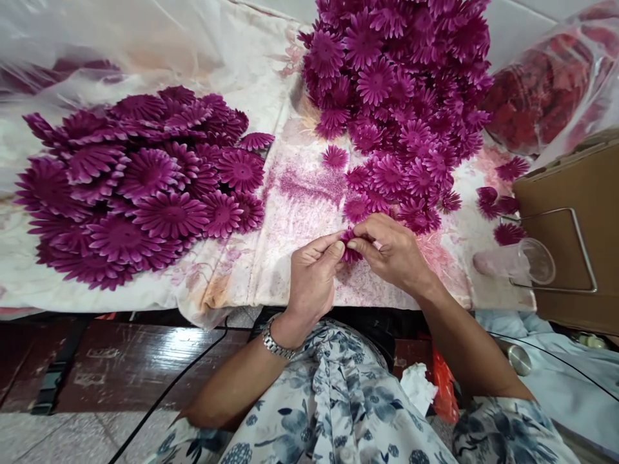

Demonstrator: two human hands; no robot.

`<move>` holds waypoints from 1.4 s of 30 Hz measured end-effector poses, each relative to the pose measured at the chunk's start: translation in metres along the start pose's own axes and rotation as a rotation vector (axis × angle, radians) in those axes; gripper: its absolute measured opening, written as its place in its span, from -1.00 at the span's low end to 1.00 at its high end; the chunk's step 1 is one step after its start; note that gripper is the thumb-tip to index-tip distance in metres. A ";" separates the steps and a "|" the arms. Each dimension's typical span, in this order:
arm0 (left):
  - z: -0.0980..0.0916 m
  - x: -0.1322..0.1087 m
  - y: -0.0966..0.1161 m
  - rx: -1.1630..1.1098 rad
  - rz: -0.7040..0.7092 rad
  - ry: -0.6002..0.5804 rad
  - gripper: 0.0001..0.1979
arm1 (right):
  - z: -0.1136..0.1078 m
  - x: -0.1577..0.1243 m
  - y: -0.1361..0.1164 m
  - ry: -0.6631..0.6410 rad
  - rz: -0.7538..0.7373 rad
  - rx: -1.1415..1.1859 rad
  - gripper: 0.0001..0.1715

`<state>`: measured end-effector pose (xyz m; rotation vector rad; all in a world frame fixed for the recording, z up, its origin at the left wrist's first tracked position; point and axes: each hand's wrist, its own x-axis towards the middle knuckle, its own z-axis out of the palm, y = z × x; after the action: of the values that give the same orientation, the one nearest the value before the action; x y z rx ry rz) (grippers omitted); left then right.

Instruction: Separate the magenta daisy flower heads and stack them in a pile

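Note:
Between my two hands, close to the table's front edge, is a small purple artificial flower (352,254). My left hand (315,270), with a metal watch at its wrist, pinches it from the left between thumb and forefinger. From the right, my right hand (391,251) grips the same flower in a closed pinch. The fingertips hide much of its petals. Just beyond my hands rises a tall heap of small purple flowers (396,96). A pile of larger purple flower layers (145,187) lies to the left.
A stained cloth (300,212) covers the table. At the right stand a cardboard box (575,219) with a wire handle and a tipped clear plastic cup (515,261). A bag of red petals (546,90) sits behind them. Loose flowers (498,200) lie near the box.

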<state>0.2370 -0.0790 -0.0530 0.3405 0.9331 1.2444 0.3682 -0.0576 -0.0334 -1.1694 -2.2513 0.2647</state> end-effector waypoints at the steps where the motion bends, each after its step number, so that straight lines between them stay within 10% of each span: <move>1: 0.000 0.000 0.000 -0.007 0.006 0.007 -0.76 | -0.001 0.000 0.000 0.009 -0.007 0.005 -0.84; 5: 0.002 0.001 0.000 -0.049 0.022 0.027 -0.77 | -0.011 0.002 0.008 0.019 0.090 0.105 -0.83; 11: 0.000 0.000 0.001 -0.056 0.000 -0.003 -0.82 | -0.044 0.021 0.041 0.398 0.244 -0.213 -0.79; 19: 0.001 0.000 0.003 -0.028 -0.022 -0.028 -0.76 | -0.012 0.004 0.002 -0.019 0.011 -0.038 -0.76; 28: 0.002 0.000 0.002 -0.040 0.008 -0.019 -0.78 | -0.008 -0.002 0.001 -0.014 0.095 0.050 -0.80; 36: 0.000 0.000 0.002 -0.061 -0.010 -0.002 -0.78 | -0.051 0.031 0.041 0.370 0.251 -0.253 -0.82; 42: 0.000 0.001 0.003 -0.028 -0.002 -0.014 -0.77 | -0.027 0.015 0.011 0.012 0.096 -0.078 -0.83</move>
<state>0.2352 -0.0773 -0.0519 0.3256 0.9030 1.2507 0.3845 -0.0418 -0.0105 -1.3186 -2.2158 0.2078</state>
